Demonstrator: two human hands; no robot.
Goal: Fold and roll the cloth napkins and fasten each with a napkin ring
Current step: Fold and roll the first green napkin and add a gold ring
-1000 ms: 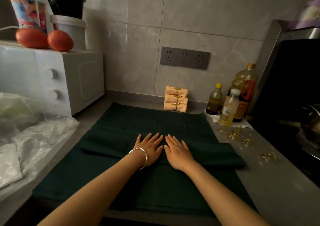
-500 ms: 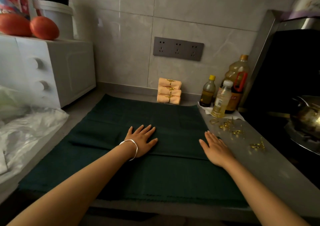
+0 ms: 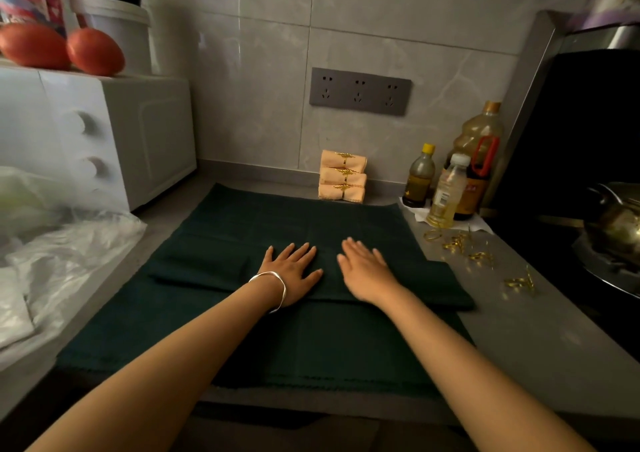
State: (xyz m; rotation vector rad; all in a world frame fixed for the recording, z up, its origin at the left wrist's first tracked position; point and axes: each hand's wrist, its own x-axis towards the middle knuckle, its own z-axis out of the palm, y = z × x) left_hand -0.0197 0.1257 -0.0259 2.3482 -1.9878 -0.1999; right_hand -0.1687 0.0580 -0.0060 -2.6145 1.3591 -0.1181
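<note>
both hands lie flat on the folded dark green napkin (image 3: pixel 207 264) on the counter (image 3: pixel 519 340), left hand (image 3: pixel 294 271) and right hand (image 3: pixel 363 271) side by side, fingers straight and spread. gold napkin rings (image 3: pixel 464 247) lie right of the napkin, three ringed peach rolls (image 3: pixel 343 176) behind it.

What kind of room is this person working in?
Most likely a home kitchen counter. Oil bottles stand by the tiled wall, a metal pot sits on a dark stove at the right, and a small white oven is at the left.
</note>
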